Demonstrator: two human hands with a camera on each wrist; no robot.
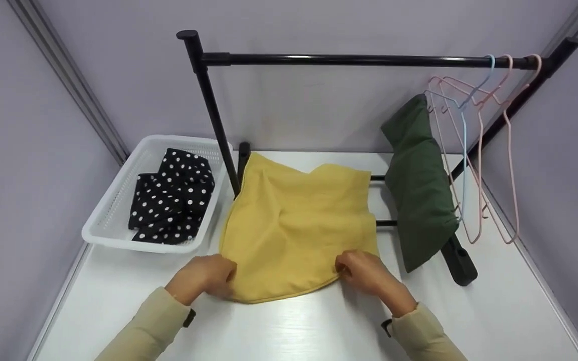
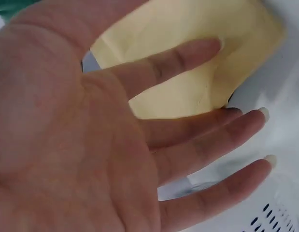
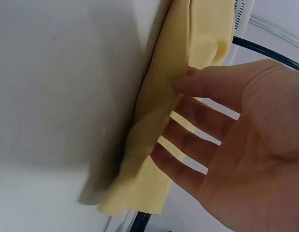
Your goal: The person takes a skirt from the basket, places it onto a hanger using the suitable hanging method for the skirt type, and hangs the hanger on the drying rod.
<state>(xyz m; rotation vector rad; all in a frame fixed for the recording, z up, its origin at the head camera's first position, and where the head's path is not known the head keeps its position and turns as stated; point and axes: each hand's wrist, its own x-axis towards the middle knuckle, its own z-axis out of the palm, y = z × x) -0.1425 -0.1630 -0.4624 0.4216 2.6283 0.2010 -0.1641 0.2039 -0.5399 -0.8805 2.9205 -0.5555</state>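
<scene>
A yellow cloth point(image 1: 299, 215), flat and roughly square like a cushion cover, lies spread on the white table with its near edge curved. At that edge's right part, my right hand point(image 1: 364, 271) pinches the fabric. Thumb and fingers hold a lifted fold of the yellow cloth point(image 3: 159, 92) in the right wrist view. My left hand point(image 1: 206, 276) is at the near left corner, slightly blurred. Its fingers point(image 2: 202, 145) are extended and spread in the left wrist view, with the yellow cloth beyond them; whether they touch it I cannot tell.
A white basket point(image 1: 93, 231) on the left holds black polka-dot fabric point(image 1: 173, 200). Behind the cloth stands a black rack point(image 1: 349, 60), its lower bars partly under the cloth. Pink and blue hangers point(image 1: 479, 150) hang at its right end, beside a dark green cushion point(image 1: 417, 185).
</scene>
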